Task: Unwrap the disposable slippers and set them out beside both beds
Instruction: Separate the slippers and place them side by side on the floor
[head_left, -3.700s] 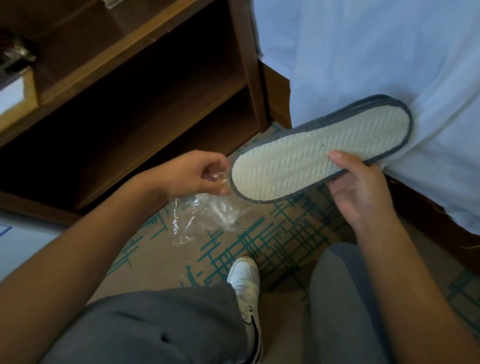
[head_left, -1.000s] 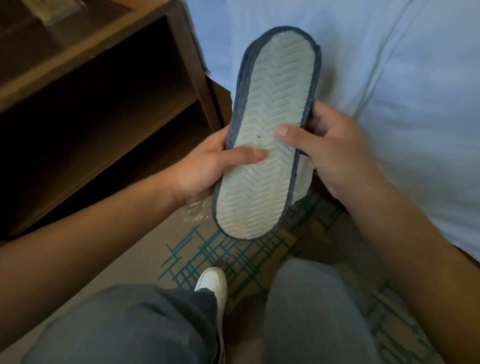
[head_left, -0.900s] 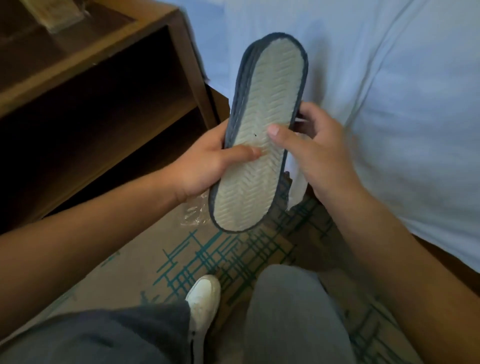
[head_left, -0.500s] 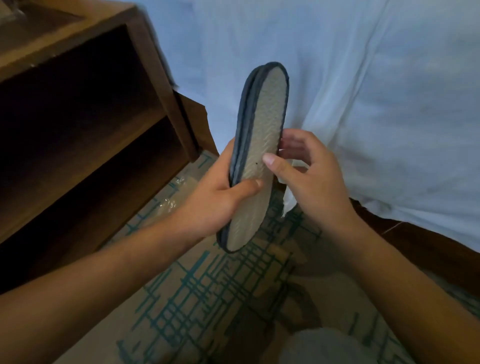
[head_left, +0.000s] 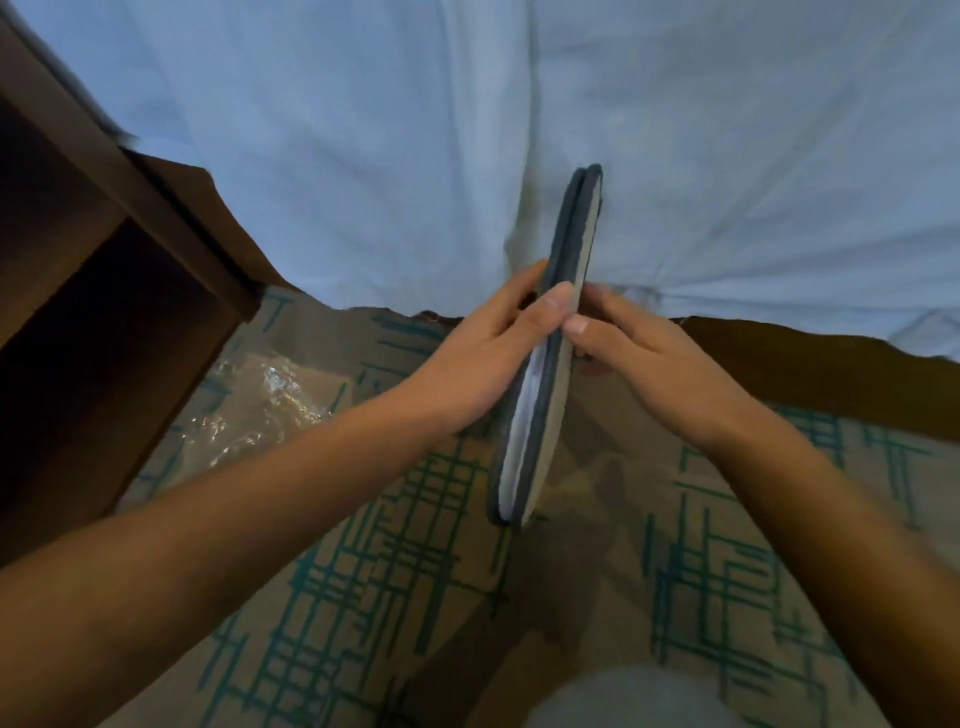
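Note:
A flat pair of grey-edged disposable slippers (head_left: 550, 364) with pale soles is held on edge in front of the bed, toes pointing away from me. My left hand (head_left: 483, 358) presses against the left side, thumb over the top edge. My right hand (head_left: 639, 358) grips the right side, thumb on the rim. The two slippers lie pressed together, with a narrow gap showing at the near end. The clear plastic wrapper (head_left: 260, 400) lies crumpled on the carpet to the left.
A bed with a pale blue sheet (head_left: 467, 130) fills the far side, above its brown wooden base (head_left: 805, 374). A dark wooden nightstand (head_left: 93, 270) stands at the left. Beige carpet with teal lines (head_left: 395, 582) lies below. My grey-trousered knee (head_left: 623, 696) shows at the bottom.
The slipper pair has turned from sole-up to edge-on and moved lower, toward the bed's side. The view has tilted forward, so the wrapper is seen lying on the floor.

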